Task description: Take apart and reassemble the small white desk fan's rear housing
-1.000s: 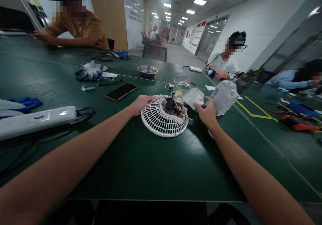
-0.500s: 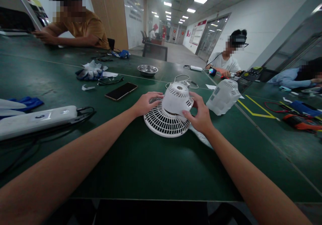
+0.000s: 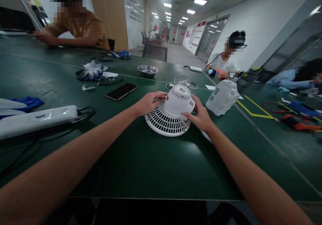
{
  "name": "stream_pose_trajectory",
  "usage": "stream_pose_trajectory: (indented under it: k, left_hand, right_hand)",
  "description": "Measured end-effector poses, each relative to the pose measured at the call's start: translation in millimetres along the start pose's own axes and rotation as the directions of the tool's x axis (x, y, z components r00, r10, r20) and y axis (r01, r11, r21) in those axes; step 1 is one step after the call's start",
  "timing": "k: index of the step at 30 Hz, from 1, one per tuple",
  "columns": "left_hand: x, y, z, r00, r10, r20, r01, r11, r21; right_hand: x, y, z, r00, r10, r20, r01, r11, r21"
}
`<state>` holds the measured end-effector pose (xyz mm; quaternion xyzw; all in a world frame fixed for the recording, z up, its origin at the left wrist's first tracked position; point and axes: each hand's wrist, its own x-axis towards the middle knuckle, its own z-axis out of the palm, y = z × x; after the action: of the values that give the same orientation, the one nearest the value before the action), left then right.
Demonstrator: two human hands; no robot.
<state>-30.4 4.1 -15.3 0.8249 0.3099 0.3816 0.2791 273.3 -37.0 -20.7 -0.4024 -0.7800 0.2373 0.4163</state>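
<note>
A white slotted fan motor cover (image 3: 177,102) sits upright on the round white fan grille (image 3: 167,126), which lies on the green table. My right hand (image 3: 200,116) is closed on the cover's right side, thumb in front and the other fingers partly hidden behind. From the left, my left hand (image 3: 149,102) curls over the grille's edge, with its fingertips at the cover's left side. A small dark hole shows on that side of the cover. Part of a pale, flat piece (image 3: 206,136) pokes out beneath my right wrist.
A white fan base (image 3: 222,97) stands right of my hands. Left lie a phone (image 3: 121,91), gloves (image 3: 92,71) and a white power bank (image 3: 39,121) with cables. Behind are a metal bowl (image 3: 147,70) and a white cable (image 3: 183,80). A multimeter (image 3: 300,122) lies far right; other people sit around.
The motor cover has turned and shifted slightly right, bringing a side hole into view. The dark gap at its lower front edge no longer shows. Both hands stay around it.
</note>
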Motion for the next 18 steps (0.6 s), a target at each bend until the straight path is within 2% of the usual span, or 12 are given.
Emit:
stream_pose_trajectory:
  k: [9, 12, 18]
  left_hand:
    - [-2, 8, 0.5, 0.999, 0.047, 0.028, -0.048, 0.998, 0.028]
    - [-2, 10, 1.8, 0.996, 0.065, 0.056, -0.071, 0.992, 0.108]
    - [-1, 9, 4.5, 0.996, 0.023, 0.085, -0.045, 0.962, 0.268]
  right_hand:
    - [-2, -19, 0, 0.999, -0.025, -0.023, 0.022, 0.994, -0.107]
    - [-2, -24, 2, 0.999, -0.042, -0.022, 0.038, 0.988, -0.149]
    - [-2, -28, 2, 0.999, -0.041, 0.017, 0.044, 0.972, -0.232]
